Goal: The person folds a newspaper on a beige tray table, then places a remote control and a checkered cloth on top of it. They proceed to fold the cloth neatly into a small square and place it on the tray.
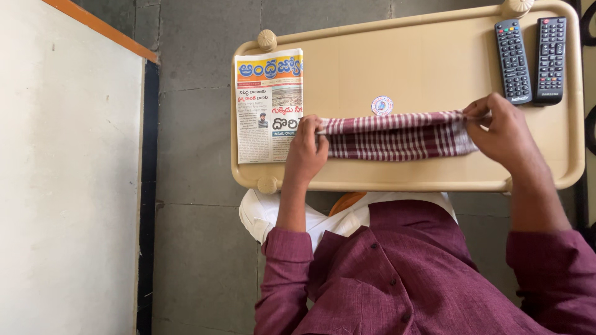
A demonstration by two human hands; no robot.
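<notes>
Maroon checked cloth (pixel 397 136) lies folded along the tabletop's (pixel 434 62) near edge, your left hand (pixel 305 152) and right hand (pixel 500 130) pinching its ends taut, mid-fold; next needs both ends brought together evenly.

free: tabletop (pixel 422 56) centre | blocked: newspaper (pixel 269 105) left, 2 remotes (pixel 532 60) right

On the beige surface (pixel 428 56), a folded newspaper (pixel 268 105) lies at nine o'clock, two black remotes (pixel 531 59) side by side at two o'clock, a round sticker (pixel 382 105) centre.
</notes>
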